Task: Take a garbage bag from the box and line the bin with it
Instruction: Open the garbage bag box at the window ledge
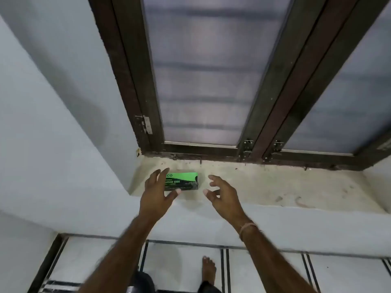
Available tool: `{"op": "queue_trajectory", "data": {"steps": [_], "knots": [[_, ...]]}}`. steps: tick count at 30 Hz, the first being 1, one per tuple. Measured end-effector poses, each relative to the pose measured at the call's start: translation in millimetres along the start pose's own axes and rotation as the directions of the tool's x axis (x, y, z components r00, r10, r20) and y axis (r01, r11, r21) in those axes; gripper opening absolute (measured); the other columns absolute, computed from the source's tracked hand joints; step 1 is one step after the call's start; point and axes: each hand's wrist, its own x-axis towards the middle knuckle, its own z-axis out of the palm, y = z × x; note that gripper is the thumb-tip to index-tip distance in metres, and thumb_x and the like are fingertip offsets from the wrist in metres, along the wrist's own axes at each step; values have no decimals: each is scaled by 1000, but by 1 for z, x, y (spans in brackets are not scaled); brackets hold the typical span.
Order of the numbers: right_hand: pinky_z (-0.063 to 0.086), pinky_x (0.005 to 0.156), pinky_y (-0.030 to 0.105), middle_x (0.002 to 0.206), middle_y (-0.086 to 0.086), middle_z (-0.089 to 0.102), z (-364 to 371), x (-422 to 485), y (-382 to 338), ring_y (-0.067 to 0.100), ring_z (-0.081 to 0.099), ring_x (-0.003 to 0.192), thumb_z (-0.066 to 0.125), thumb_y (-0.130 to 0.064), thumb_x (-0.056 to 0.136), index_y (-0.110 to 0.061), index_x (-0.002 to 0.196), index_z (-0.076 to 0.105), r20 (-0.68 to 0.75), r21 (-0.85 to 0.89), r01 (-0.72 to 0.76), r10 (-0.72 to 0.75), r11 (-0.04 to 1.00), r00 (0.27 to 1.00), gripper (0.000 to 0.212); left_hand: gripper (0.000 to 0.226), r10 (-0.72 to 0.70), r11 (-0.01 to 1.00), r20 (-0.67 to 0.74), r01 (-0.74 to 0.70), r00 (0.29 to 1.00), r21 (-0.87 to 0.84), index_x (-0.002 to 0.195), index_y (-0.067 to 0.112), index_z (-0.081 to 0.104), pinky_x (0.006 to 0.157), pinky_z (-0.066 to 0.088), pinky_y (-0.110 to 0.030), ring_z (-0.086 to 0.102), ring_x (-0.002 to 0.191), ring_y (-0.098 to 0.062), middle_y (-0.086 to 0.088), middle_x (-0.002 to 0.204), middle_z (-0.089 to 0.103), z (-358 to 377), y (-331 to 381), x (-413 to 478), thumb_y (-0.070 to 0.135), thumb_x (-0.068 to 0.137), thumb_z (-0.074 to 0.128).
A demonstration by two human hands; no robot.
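Green-and-black cardboard garbage bag box (183,181) lies flat on pale stone window sill (275,187), left hand (157,192) spread over its 9 o'clock end, right hand (222,194) open, empty, near at 3 o'clock.

Our left hand (155,192) covers the near left corner of the box (183,181), so its printing reads only in part; the smaller lettering is too blurred for us to read. We cannot tell whether the thumb touches the box or hovers over it. Both forearms run out of the bottom edge. Of our feet, one bare foot (208,269) shows whole; the other is hidden under the left arm. The window (203,81) is cut off at the top and right, and its frosted panes show only vague bands.
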Motion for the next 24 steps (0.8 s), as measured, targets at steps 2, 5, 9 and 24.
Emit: {"op": "queue_trajectory", "data": {"steps": [2, 5, 9, 24], "knots": [[58, 84, 29, 130, 7, 63, 2, 22, 5, 22, 67, 95, 75, -20, 94, -19, 148, 53, 80, 8, -45, 44, 999, 996, 58, 78, -34, 998, 53, 31, 998, 59, 156, 28, 35, 105, 47, -47, 32, 144, -30, -7, 162, 33, 12, -1, 15, 43, 89, 72], [59, 88, 32, 125, -2, 62, 13, 52, 14, 22, 68, 101, 78, -27, 91, -19, 148, 54, 203, -14, -30, 32, 999, 979, 62, 76, -64, 988, 111, 47, 992, 148, 149, 29, 45, 99, 52, -45, 39, 138, -34, -9, 154, 39, 30, -6, 29, 35, 82, 80], [57, 86, 22, 118, -1, 69, 21, 73, 22, 13, 69, 98, 83, -32, 85, -20, 132, 65, 223, 7, 78, -77, 997, 972, 52, 61, -50, 991, 32, 46, 998, 125, 132, 26, 63, 81, 53, -34, 49, 118, -28, -5, 128, 55, 34, -9, 35, 27, 75, 85], [50, 85, 16, 117, -7, 66, -17, 58, 2, 8, 61, 111, 79, -11, 88, -22, 109, 68, -55, 226, 145, -136, 963, 989, 26, 55, 4, 919, -37, -18, 999, -394, 121, 38, 62, 88, 43, -5, 59, 106, 5, 3, 116, 57, -13, -3, 13, 46, 70, 78]]}}
